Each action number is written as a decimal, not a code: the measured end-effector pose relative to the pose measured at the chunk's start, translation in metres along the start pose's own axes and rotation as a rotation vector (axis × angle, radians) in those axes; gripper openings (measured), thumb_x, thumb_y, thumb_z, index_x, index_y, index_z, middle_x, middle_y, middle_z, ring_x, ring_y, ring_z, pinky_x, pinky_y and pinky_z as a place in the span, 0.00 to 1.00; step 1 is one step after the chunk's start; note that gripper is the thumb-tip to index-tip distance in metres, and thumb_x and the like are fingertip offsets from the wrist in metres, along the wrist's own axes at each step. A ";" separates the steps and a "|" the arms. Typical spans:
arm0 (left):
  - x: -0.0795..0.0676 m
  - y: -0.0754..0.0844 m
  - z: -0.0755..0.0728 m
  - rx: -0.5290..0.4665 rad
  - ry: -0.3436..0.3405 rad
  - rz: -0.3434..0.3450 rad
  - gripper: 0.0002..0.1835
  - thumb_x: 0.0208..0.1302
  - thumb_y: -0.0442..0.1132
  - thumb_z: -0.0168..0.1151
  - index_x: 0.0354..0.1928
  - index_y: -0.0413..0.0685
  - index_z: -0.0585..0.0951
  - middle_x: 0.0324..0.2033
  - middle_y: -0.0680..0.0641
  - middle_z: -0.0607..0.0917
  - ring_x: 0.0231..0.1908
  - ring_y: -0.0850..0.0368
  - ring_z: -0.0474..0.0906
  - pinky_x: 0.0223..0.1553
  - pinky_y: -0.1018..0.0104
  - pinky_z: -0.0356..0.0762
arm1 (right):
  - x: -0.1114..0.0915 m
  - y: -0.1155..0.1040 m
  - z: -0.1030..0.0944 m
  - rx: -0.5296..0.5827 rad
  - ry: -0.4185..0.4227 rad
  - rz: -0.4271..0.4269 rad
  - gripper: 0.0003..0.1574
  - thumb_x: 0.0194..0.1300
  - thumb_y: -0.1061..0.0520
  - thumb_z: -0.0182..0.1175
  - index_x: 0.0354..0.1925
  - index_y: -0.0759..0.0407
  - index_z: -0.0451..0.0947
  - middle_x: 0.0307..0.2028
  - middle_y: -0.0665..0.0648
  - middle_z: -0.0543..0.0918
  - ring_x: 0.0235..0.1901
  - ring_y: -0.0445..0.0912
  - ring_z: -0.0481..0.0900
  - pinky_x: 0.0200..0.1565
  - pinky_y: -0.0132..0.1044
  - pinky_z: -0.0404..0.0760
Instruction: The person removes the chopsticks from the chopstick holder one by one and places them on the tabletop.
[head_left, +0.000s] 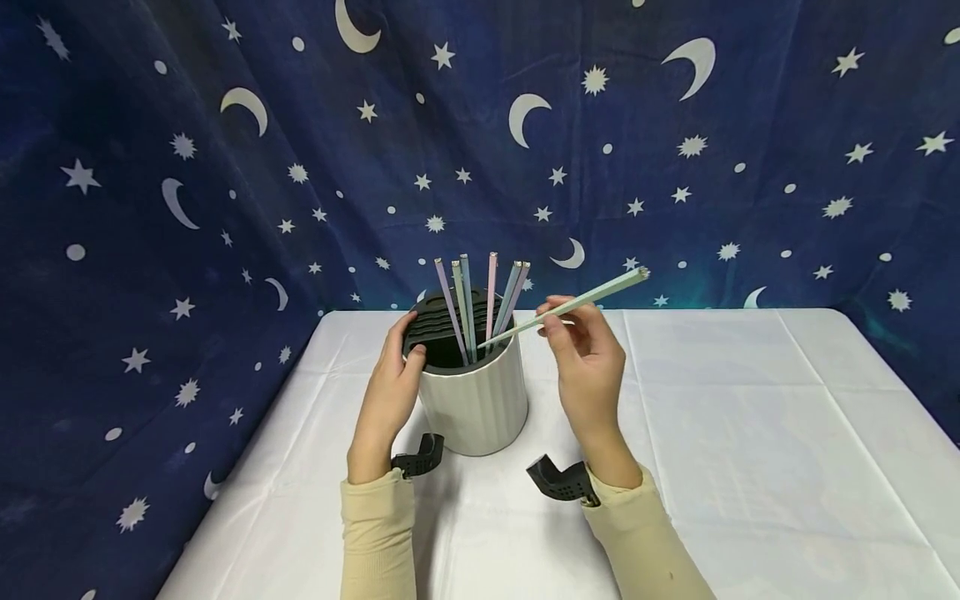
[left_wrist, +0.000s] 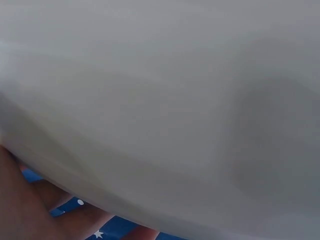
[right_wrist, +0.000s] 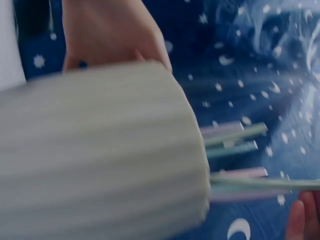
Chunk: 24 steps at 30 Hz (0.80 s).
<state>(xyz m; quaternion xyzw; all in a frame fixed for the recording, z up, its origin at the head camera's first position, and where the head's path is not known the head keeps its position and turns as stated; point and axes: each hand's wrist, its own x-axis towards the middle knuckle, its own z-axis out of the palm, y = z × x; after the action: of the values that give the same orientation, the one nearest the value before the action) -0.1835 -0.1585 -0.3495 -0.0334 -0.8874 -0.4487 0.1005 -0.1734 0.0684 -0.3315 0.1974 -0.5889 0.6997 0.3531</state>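
A white ribbed utensil holder (head_left: 476, 412) with a black slotted top (head_left: 442, 321) stands on the table, several pastel chopsticks (head_left: 491, 287) leaning upright in its open section. My left hand (head_left: 390, 383) grips the holder's left side near the rim, thumb toward the front. Between thumb and fingers my right hand (head_left: 592, 367) pinches a pale green chopstick (head_left: 600, 292). That chopstick slants steeply sideways, its thin end at the holder's opening and its thick end up to the right. In the left wrist view the holder's wall (left_wrist: 150, 100) fills most of the picture, with blurred fingers (left_wrist: 30, 210) along its edge.
White cloth covers the table (head_left: 750, 433). Behind and to the left hangs a dark blue curtain (head_left: 480, 125) with moons and stars. A black camera mount (head_left: 562, 481) sits on the right wrist, another camera mount (head_left: 422, 455) on the left.
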 end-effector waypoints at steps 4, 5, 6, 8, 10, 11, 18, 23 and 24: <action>0.000 0.000 0.001 -0.006 0.000 0.004 0.26 0.68 0.50 0.39 0.68 0.71 0.54 0.68 0.54 0.57 0.65 0.54 0.57 0.61 0.48 0.59 | 0.010 0.004 -0.017 0.156 0.092 0.013 0.15 0.63 0.68 0.53 0.48 0.74 0.71 0.37 0.60 0.81 0.37 0.50 0.79 0.33 0.33 0.79; 0.000 0.000 0.001 -0.008 0.001 0.004 0.26 0.68 0.50 0.39 0.68 0.71 0.54 0.68 0.54 0.58 0.65 0.54 0.58 0.61 0.48 0.59 | 0.012 0.005 -0.022 0.191 0.116 0.018 0.16 0.63 0.68 0.52 0.49 0.74 0.70 0.36 0.62 0.81 0.36 0.51 0.80 0.32 0.34 0.79; 0.001 0.000 0.001 -0.011 0.002 0.006 0.26 0.68 0.50 0.39 0.68 0.71 0.54 0.68 0.54 0.58 0.65 0.54 0.58 0.61 0.48 0.59 | 0.015 0.006 -0.026 0.229 0.142 0.028 0.16 0.63 0.68 0.52 0.49 0.74 0.70 0.36 0.63 0.81 0.36 0.52 0.80 0.31 0.34 0.79; 0.001 0.000 0.001 -0.015 0.003 0.008 0.26 0.68 0.50 0.39 0.68 0.70 0.54 0.68 0.55 0.58 0.65 0.54 0.58 0.61 0.48 0.59 | 0.019 0.009 -0.035 0.272 0.190 0.054 0.16 0.64 0.66 0.52 0.49 0.72 0.70 0.34 0.64 0.81 0.35 0.52 0.80 0.29 0.34 0.79; 0.001 0.000 0.001 -0.018 0.003 0.008 0.26 0.68 0.50 0.39 0.68 0.70 0.54 0.68 0.54 0.58 0.65 0.54 0.58 0.61 0.48 0.59 | 0.022 0.013 -0.043 0.284 0.221 0.091 0.16 0.64 0.65 0.53 0.49 0.71 0.71 0.33 0.63 0.81 0.33 0.51 0.80 0.28 0.32 0.78; 0.001 0.000 0.001 -0.019 0.003 0.005 0.26 0.68 0.50 0.39 0.68 0.70 0.54 0.68 0.54 0.58 0.65 0.54 0.57 0.61 0.48 0.59 | 0.023 0.016 -0.047 0.296 0.233 0.114 0.16 0.64 0.65 0.53 0.49 0.71 0.71 0.33 0.63 0.82 0.32 0.50 0.80 0.27 0.31 0.77; 0.001 -0.002 0.001 -0.019 0.016 -0.007 0.26 0.67 0.50 0.39 0.67 0.72 0.55 0.67 0.55 0.59 0.65 0.54 0.58 0.61 0.48 0.59 | 0.023 0.041 -0.067 0.192 0.179 0.359 0.16 0.64 0.60 0.55 0.49 0.67 0.73 0.30 0.59 0.82 0.27 0.46 0.78 0.25 0.28 0.76; 0.002 -0.002 0.001 -0.021 0.020 0.004 0.26 0.67 0.49 0.39 0.67 0.71 0.55 0.67 0.54 0.59 0.65 0.55 0.58 0.61 0.48 0.59 | 0.017 0.067 -0.077 -0.089 -0.013 0.568 0.19 0.66 0.54 0.53 0.51 0.64 0.73 0.30 0.53 0.83 0.25 0.41 0.78 0.29 0.29 0.79; 0.002 -0.002 0.002 -0.022 0.020 0.005 0.26 0.67 0.49 0.39 0.67 0.71 0.55 0.67 0.54 0.59 0.65 0.55 0.58 0.61 0.48 0.59 | 0.016 0.072 -0.079 -0.153 -0.067 0.600 0.20 0.66 0.53 0.53 0.52 0.63 0.73 0.30 0.53 0.83 0.24 0.40 0.78 0.29 0.29 0.79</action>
<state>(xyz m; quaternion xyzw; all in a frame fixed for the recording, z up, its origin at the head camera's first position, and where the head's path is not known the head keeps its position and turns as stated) -0.1860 -0.1586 -0.3516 -0.0321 -0.8812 -0.4585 0.1102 -0.2250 0.1447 -0.3877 0.0104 -0.6830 0.7196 0.1251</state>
